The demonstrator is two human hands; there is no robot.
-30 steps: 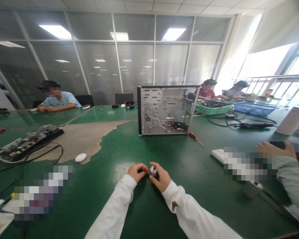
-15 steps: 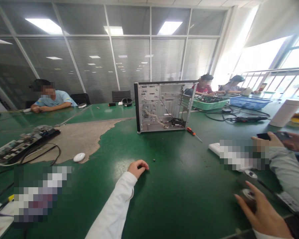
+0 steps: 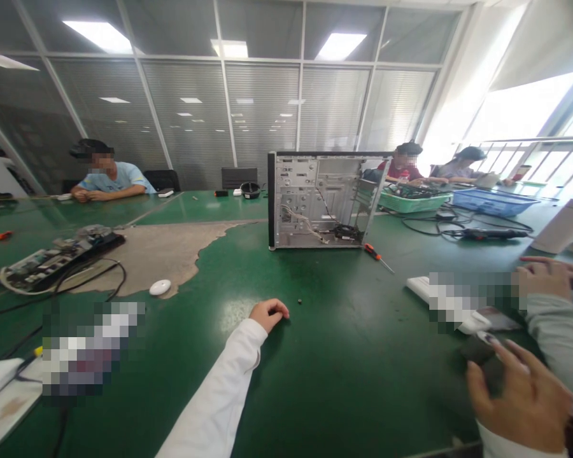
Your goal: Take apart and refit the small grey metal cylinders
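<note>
My left hand (image 3: 270, 313), in a white sleeve, rests on the green table with its fingers loosely curled; nothing shows in them. Just beyond its fingertips lies a tiny dark metal piece (image 3: 300, 301), perhaps a screw or nut, not touched. Upright farther back stands an open computer case (image 3: 327, 202) with loose cables inside. By its lower right corner is an orange-handled screwdriver (image 3: 378, 257). At the lower right, my right hand (image 3: 523, 397) has thumb and fingers spread beside a dark object (image 3: 482, 353) with a shiny round top, partly hidden by the fingers.
A white device (image 3: 417, 287), partly pixelated, lies near a neighbour's grey-green sleeve (image 3: 554, 327). A circuit assembly with cables (image 3: 64, 259) and a white round lid-like piece (image 3: 160, 287) are on the left. Green (image 3: 415, 202) and blue baskets (image 3: 494, 202) stand behind. Several people sit around the table.
The view has shifted slightly, so most things sit farther right. My right hand has moved a little right over the dark object. The neighbour's phone no longer shows. My left hand stays resting.
</note>
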